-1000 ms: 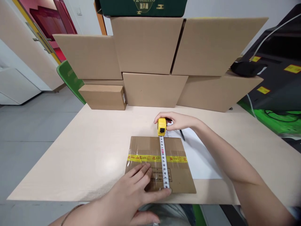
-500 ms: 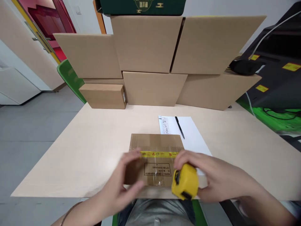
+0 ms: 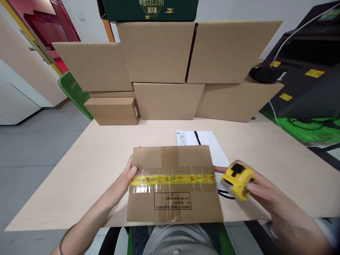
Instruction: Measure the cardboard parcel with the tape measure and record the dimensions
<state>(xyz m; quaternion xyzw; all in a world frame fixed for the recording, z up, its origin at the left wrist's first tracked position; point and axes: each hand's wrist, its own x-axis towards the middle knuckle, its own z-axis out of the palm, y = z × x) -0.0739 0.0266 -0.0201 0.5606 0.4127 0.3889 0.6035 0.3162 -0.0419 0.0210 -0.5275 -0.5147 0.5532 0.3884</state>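
Note:
A taped cardboard box (image 3: 174,159) is in front of me at the table's near edge, its upper face crossed by yellow printed tape (image 3: 175,179). My left hand (image 3: 130,173) grips the box's left side, thumb on the upper face and the other fingers hidden behind. A yellow tape measure (image 3: 240,184) with black parts is held in my right hand (image 3: 255,186), thumb on its case. One finger of that hand reaches to the box's right side. A black strap (image 3: 225,194) hangs by the tape measure, whose blade does not show.
Beyond the box lie a printed white sheet (image 3: 207,138) and a black pen (image 3: 197,136), partly covered by it. A smaller brown box (image 3: 113,111) stands at the back left, beside a wall of stacked cartons (image 3: 167,101). Black equipment (image 3: 305,92) is on the right.
My left hand has closed on the box's left side. The box looks larger, raised towards me. My right hand has moved right with the tape measure, which has turned.

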